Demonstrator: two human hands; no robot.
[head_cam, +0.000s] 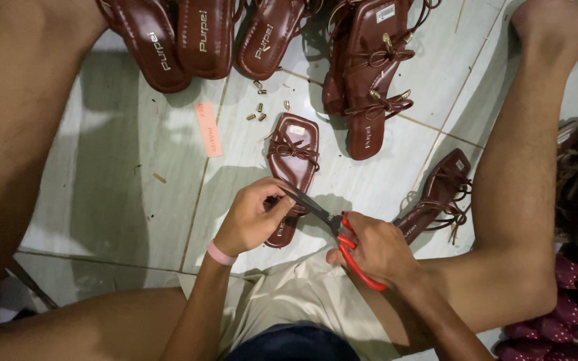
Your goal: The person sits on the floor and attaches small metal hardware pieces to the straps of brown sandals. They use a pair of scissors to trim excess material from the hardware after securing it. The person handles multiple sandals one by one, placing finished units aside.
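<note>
My left hand (252,217) pinches the strap end of a brown strappy sandal (292,160) that lies on the tiled floor between my legs. My right hand (376,249) grips red-handled scissors (342,244), with the dark blades pointing up-left and meeting the strap at my left fingertips. A pink band circles my left wrist. The heel end of the sandal is hidden under my left hand.
Several more brown sandals lie around: flat soles (182,40) at top left, a laced stack (369,73) at top middle, one (436,197) by my right leg. Small gold tips (260,110) and a pink paper slip (208,129) lie on the floor. Dark red shoes (570,301) pile at the right edge.
</note>
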